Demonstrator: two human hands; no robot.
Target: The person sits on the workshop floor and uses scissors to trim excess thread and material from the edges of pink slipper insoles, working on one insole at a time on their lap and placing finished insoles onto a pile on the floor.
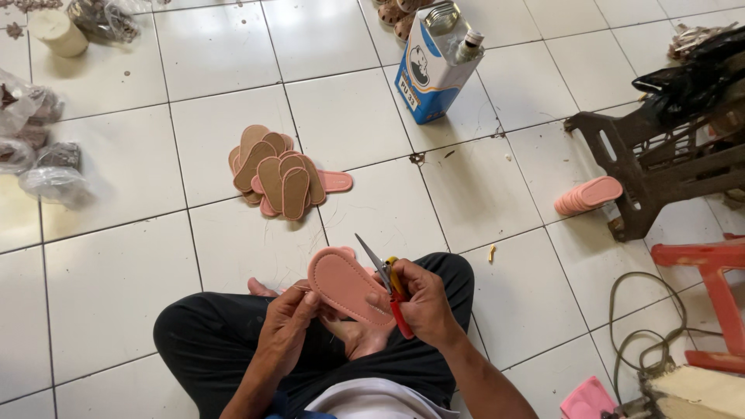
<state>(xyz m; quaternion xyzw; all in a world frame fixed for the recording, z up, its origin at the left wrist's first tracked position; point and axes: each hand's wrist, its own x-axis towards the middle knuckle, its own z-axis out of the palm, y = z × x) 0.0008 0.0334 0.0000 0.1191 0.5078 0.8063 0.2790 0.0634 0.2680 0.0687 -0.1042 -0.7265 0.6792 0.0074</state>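
Observation:
I sit cross-legged on a white tiled floor. My left hand [289, 324] pinches the near edge of a pink stitched shoe insole [345, 285] held over my lap. My right hand [425, 304] grips small scissors [386, 277] with red and yellow handles, blades pointing up-left beside the insole's right edge. A fanned pile of tan and pink insoles [278, 172] lies on the floor ahead of my knees.
A blue and white tin can [431, 66] stands further back. A stack of pink insoles [588, 195] lies by a dark metal machine stand [656, 159] at right. Plastic bags [39, 147] sit left. A red stool [710, 291] and cable [644, 326] are at right.

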